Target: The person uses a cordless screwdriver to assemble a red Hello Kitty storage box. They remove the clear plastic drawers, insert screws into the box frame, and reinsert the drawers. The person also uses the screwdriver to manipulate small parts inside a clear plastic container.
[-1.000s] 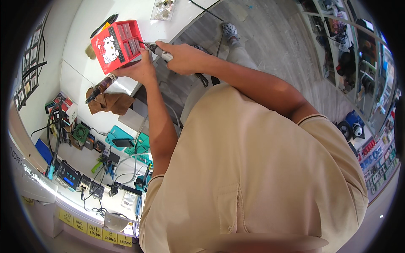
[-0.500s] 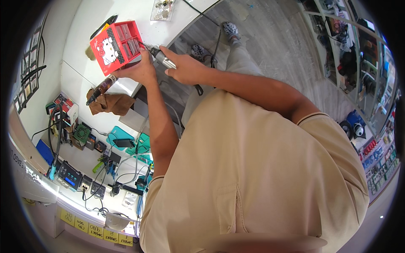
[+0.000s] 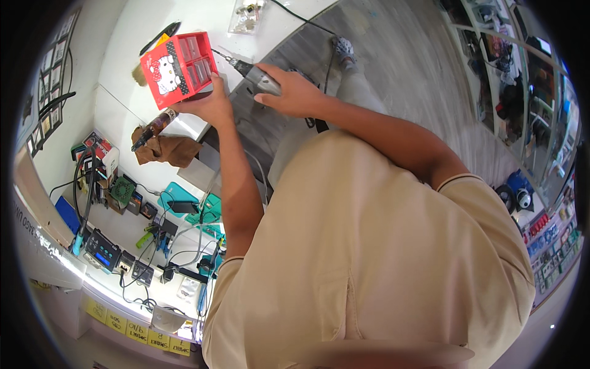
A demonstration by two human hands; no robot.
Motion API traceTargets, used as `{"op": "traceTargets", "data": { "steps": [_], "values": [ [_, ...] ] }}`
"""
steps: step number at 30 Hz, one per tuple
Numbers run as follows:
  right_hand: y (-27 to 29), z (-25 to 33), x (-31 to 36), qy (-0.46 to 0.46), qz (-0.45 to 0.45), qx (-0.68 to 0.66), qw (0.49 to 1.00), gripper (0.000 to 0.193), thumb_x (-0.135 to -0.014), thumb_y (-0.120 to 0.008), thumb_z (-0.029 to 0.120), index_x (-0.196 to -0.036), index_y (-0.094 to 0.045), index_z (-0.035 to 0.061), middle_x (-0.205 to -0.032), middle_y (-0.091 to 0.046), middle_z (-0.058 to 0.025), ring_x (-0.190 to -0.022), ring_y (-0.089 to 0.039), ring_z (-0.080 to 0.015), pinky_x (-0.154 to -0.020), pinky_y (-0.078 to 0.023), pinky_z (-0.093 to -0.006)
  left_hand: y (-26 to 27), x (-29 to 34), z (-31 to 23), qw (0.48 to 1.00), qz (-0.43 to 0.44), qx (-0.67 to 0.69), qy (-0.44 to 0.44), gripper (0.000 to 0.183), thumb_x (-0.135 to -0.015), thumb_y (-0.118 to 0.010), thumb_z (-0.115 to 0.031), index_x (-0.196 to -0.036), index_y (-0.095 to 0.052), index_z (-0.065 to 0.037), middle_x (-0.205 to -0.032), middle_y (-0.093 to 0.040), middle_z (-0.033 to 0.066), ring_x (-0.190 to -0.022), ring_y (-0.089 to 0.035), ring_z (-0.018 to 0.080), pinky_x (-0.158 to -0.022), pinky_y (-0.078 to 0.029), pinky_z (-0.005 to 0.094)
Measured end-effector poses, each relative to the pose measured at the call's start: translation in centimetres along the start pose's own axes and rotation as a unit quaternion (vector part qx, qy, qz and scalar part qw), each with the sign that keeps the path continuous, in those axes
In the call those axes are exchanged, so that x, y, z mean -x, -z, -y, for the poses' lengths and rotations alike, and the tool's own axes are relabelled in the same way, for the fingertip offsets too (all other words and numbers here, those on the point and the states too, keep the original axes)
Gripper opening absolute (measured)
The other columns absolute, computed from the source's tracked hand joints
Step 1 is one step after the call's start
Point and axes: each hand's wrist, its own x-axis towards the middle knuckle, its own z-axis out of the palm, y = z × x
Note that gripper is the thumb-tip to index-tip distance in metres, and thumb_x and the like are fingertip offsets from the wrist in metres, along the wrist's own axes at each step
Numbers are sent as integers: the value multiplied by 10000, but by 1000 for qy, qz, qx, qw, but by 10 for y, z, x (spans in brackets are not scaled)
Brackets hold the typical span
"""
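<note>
A small red drawer box (image 3: 161, 92) with a white cartoon cat on its side and clear-fronted drawers (image 3: 198, 61) is tilted above the white table. My left hand (image 3: 215, 106) grips it by its near lower edge, with the thumb up by the drawers. In my right hand (image 3: 295, 92) is a grey, pen-like rotary tool (image 3: 265, 81) with a black nose. Its thin bit (image 3: 219, 53) points at the drawer side and stands close to the box; I cannot tell whether it touches.
Near the box lie a dark bottle (image 3: 153, 129) and a brown cloth (image 3: 175, 152). A clear tray of small parts (image 3: 247, 16) sits at the far edge. Cables, a soldering station (image 3: 102, 249) and teal mats (image 3: 178, 198) crowd the left bench. Glass display shelves (image 3: 522, 92) stand at right.
My right hand has drawn the rotary tool back to the right, with its bit now higher by the box's drawer side. The left hand still holds the box. The whole view has shifted slightly.
</note>
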Motion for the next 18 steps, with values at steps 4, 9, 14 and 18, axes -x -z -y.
{"op": "traceTargets", "data": {
  "steps": [4, 9, 14, 18],
  "values": [
    [27, 14, 8, 33, -8, 1, 999, 761, -962, -782, 387, -1596, -496, 80, -1212, -754, -243, -1081, -739, -375, -974, -554, -450, 8, 0, -10, 999, 33, 24, 17, 1289, -811, -948, -157, -1679, -13, 29, -1663, -281, 273, -1536, -384, 369, -1297, -312, 525],
    [61, 36, 19, 35, 27, 4, 999, 730, -958, -805, 338, -1574, -523, 66, -1152, -759, -203, -980, -731, -303, -951, -553, -408, 35, 21, -26, 993, -62, -84, 45, 1116, -912, -897, -280, -1685, -148, 16, -1647, -329, 228, -1524, -387, 365, -1275, -285, 528],
    [88, 60, 33, 160, 13, 70, 985, 752, -952, -833, 296, -1580, -520, 27, -1298, -726, -234, -1160, -714, -300, -1049, -535, -415, 49, 50, -60, 992, -49, 53, 106, 585, -1050, -737, -243, -1517, -515, 30, -1298, -610, 117, -1322, -546, 247, -1157, -404, 403],
    [141, 91, 64, 250, 55, 130, 958, 853, -958, -841, 348, -1648, -448, 37, -1316, -730, -187, -1193, -690, -286, -1060, -532, -429, 36, 59, -109, 992, 53, 93, 68, 393, -1096, -648, -263, -1358, -671, 29, -1276, -706, 122, -1169, -637, 210, -1064, -495, 363]
  ]
}}
